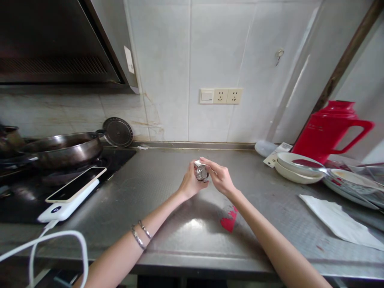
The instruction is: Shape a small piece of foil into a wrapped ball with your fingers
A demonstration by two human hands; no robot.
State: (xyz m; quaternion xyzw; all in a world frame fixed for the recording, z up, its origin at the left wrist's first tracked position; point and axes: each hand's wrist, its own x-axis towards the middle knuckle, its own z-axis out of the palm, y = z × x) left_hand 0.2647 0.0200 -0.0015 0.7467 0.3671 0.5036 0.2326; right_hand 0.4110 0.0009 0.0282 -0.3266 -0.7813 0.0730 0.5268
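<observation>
On the left, the white thick cable (83,248) runs near the left forearm, so I think the elbow should move with care there. The left hand (189,180) curls its fingers around the left side and the underside of a small, shiny, silver-coloured object with wrinkled or faceted faces (201,172); this object is between the two hands, over the middle of the grey metal counter (156,172), and it seems lifted from it. In my judgement, this hand should give a firm support from below, without squeezing too strongly, because the smooth surface may slip. The right hand (219,174) brings its fingers, close together, to the top right edge and touches there; whether its thumb pinches, I cannot tell. It would be good to work with light fingertips here, well apart from the white bowls (300,174) farther right. About direction: the visible part of the object is longer from top to bottom than from side to side, with a paler face at the top. Its long axis seems to go up the view, but whether it stands upright or points toward the wall, I cannot tell.
</observation>
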